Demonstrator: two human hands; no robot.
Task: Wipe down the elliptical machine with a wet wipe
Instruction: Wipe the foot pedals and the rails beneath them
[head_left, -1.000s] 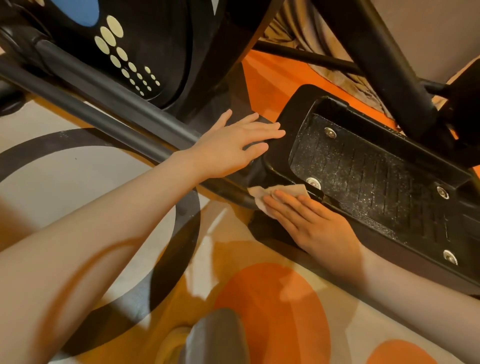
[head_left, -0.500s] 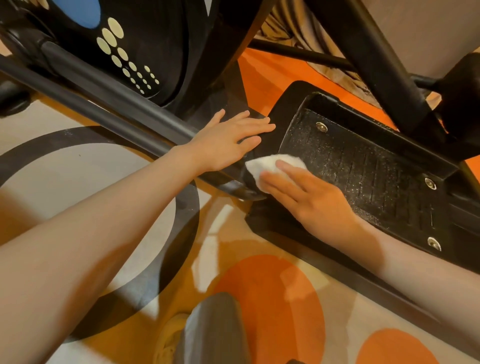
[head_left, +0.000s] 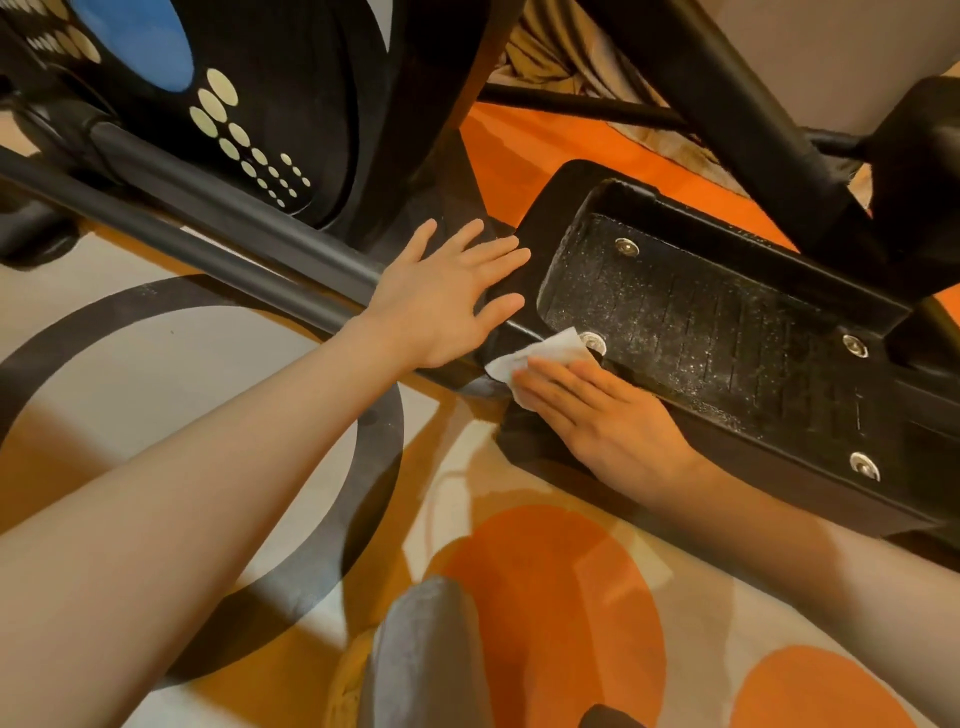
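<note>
Under right hand (head_left: 602, 415): wet wipe (head_left: 540, 356), pressed on pedal (head_left: 727, 322) rim.

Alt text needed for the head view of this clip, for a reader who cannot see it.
A person's right hand presses a white wet wipe flat against the near front edge of a black elliptical foot pedal. The left hand, fingers spread, rests on the pedal's front end beside a dark crossbar. Below lies a rug with orange circles.

A black foot pedal (head_left: 727, 322) with a speckled, ribbed tread and silver bolts. A white wipe (head_left: 540, 356) touches its near corner. Beyond it, a black flywheel cover (head_left: 270, 104) bears cream dots and a blue oval. Beneath it, a cream rug (head_left: 545, 597) shows orange circles and a dark ring.
</note>
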